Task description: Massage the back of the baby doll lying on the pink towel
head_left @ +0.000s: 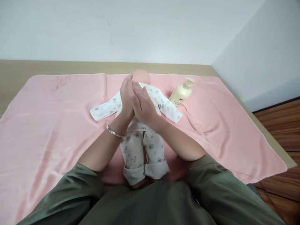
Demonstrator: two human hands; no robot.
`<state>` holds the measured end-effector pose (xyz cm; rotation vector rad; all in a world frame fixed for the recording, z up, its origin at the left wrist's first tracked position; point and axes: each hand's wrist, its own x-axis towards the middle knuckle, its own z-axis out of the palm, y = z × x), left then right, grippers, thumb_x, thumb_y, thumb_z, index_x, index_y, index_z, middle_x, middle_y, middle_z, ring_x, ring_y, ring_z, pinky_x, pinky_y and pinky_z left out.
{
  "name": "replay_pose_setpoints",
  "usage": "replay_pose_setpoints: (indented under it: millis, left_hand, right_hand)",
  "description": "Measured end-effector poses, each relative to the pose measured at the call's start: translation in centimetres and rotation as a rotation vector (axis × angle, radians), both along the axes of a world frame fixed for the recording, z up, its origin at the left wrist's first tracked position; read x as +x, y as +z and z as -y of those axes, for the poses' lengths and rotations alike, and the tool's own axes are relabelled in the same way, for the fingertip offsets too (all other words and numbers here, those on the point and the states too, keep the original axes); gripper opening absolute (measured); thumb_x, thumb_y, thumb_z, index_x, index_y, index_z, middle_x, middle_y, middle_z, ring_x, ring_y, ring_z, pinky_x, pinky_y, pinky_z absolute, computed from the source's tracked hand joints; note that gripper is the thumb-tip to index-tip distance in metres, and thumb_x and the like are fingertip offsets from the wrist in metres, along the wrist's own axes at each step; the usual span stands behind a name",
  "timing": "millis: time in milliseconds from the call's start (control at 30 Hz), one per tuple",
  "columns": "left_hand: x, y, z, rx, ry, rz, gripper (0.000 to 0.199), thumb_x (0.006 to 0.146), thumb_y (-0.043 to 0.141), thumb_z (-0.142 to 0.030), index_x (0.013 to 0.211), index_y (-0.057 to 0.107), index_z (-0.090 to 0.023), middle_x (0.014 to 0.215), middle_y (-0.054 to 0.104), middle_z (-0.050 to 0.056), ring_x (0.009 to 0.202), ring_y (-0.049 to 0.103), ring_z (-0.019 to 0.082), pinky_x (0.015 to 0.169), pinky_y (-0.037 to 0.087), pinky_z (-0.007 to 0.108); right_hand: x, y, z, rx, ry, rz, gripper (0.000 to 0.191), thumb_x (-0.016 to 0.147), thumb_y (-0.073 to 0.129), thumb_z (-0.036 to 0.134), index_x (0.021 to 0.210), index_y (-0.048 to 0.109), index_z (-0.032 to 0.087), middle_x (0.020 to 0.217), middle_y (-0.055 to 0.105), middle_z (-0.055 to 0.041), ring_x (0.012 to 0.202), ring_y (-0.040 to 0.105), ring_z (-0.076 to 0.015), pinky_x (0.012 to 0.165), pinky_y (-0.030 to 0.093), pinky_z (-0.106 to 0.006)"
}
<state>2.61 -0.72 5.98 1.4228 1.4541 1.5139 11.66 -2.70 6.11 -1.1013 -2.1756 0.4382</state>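
Observation:
My left hand (127, 96) and my right hand (144, 104) are pressed palm to palm, fingers stretched out and pointing away from me. They are over the chest of a baby doll (142, 76) that lies on its back, and they hide its face and much of its top. The doll wears a white printed top (153, 91) with its sleeves spread to both sides. Its matching trousers (133, 153) have turned-up cuffs and point toward me. Right of the doll, a cream pump bottle (181, 93) leans to the right beside the sleeve. Whether anything is between my palms is hidden.
A pink blanket (70, 125) with folds and wrinkles covers most of the wooden table (70, 66). A pale wall (150, 31) rises behind the table. At the right, beyond the table edge, is a brown wood-grain surface (281, 131).

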Motion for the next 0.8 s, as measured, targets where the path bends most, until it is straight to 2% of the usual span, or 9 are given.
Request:
replay_pose_setpoints:
  millis: [67, 167, 233, 367, 467, 533, 633, 700, 800]
  left_hand:
    - [-0.4, -1.1, -1.6, -0.038, 0.051, 0.05, 0.036, 0.107, 0.03, -0.037, 0.11, 0.061, -0.02, 0.125, 0.07, 0.009, 0.123, 0.061, 0.018, 0.123, 0.049, 0.046]
    - [-0.8, -2.4, -2.3, -0.035, 0.055, -0.011, 0.035, 0.102, 0.036, -0.037, 0.1, 0.066, -0.02, 0.119, 0.074, 0.009, 0.118, 0.066, 0.022, 0.116, 0.054, 0.042]
    - [-1.2, -3.3, -2.4, -0.009, 0.026, -0.172, 0.042, 0.101, 0.033, -0.04, 0.106, 0.068, -0.019, 0.122, 0.074, 0.012, 0.121, 0.066, 0.025, 0.119, 0.051, 0.047]
    - [-2.6, -5.3, -2.9, 0.028, -0.004, -0.413, 0.061, 0.102, 0.025, -0.05, 0.135, 0.062, -0.015, 0.147, 0.063, 0.017, 0.146, 0.052, 0.032, 0.133, 0.028, 0.059]
    - [-3.2, -6.4, -3.1, 0.063, 0.008, -0.399, 0.066, 0.101, 0.025, -0.056, 0.137, 0.063, -0.015, 0.148, 0.063, 0.016, 0.144, 0.054, 0.029, 0.13, 0.036, 0.05]
    - [-3.3, -6.6, -3.0, 0.067, 0.035, -0.38, 0.062, 0.1, 0.029, -0.052, 0.132, 0.066, -0.014, 0.144, 0.066, 0.016, 0.137, 0.06, 0.028, 0.127, 0.042, 0.047]
    - [-3.2, -6.6, -2.9, 0.051, 0.072, -0.349, 0.054, 0.098, 0.035, -0.042, 0.127, 0.07, -0.013, 0.14, 0.069, 0.015, 0.133, 0.063, 0.027, 0.125, 0.045, 0.046]
    - [-3.3, -6.5, -2.9, 0.041, 0.075, -0.346, 0.051, 0.096, 0.037, -0.039, 0.124, 0.071, -0.013, 0.138, 0.071, 0.014, 0.132, 0.063, 0.026, 0.125, 0.045, 0.044]
    - [-3.4, -6.1, -2.9, -0.012, 0.049, -0.329, 0.05, 0.093, 0.04, -0.033, 0.125, 0.071, -0.013, 0.139, 0.071, 0.013, 0.132, 0.063, 0.025, 0.125, 0.045, 0.042]
  right_hand:
    - [-0.2, -1.7, -1.8, -0.024, -0.028, 0.098, 0.066, 0.108, 0.014, 0.04, 0.159, 0.041, 0.008, 0.17, 0.036, -0.0106, 0.164, 0.026, -0.0243, 0.139, 0.016, -0.054]
    - [0.1, -3.2, -3.1, 0.014, 0.008, 0.108, 0.063, 0.108, 0.016, 0.038, 0.151, 0.052, 0.01, 0.162, 0.048, -0.0109, 0.159, 0.036, -0.0245, 0.139, 0.019, -0.055]
    - [0.8, -3.7, -3.7, 0.044, 0.054, 0.079, 0.066, 0.109, 0.014, 0.043, 0.146, 0.059, 0.012, 0.158, 0.053, -0.0109, 0.157, 0.04, -0.023, 0.139, 0.02, -0.052]
    - [3.0, -4.2, -5.6, 0.032, 0.124, 0.111, 0.061, 0.109, 0.018, 0.049, 0.144, 0.062, 0.024, 0.16, 0.052, -0.0043, 0.161, 0.034, -0.0205, 0.139, 0.018, -0.053]
    - [4.1, -4.2, -6.9, -0.03, 0.002, 0.168, 0.056, 0.108, 0.029, 0.044, 0.155, 0.051, 0.02, 0.169, 0.038, -0.0078, 0.163, 0.028, -0.0264, 0.136, 0.019, -0.059]
    - [3.9, -4.0, -6.5, -0.064, -0.156, 0.22, 0.061, 0.107, 0.037, 0.042, 0.158, 0.044, 0.009, 0.169, 0.035, -0.017, 0.161, 0.03, -0.0333, 0.134, 0.021, -0.062]
    - [1.9, -3.5, -3.7, -0.074, -0.412, 0.282, 0.068, 0.105, 0.043, 0.039, 0.156, 0.04, -0.006, 0.163, 0.037, -0.0312, 0.157, 0.034, -0.042, 0.132, 0.023, -0.064]
    - [0.2, -3.2, -1.3, -0.059, -0.428, 0.332, 0.067, 0.105, 0.044, 0.034, 0.157, 0.038, -0.008, 0.163, 0.033, -0.0344, 0.157, 0.034, -0.0445, 0.13, 0.029, -0.062]
    - [-1.1, -2.9, 0.3, 0.007, -0.307, 0.403, 0.06, 0.103, 0.041, 0.021, 0.159, 0.039, -0.001, 0.168, 0.028, -0.0279, 0.162, 0.026, -0.0408, 0.133, 0.026, -0.059]
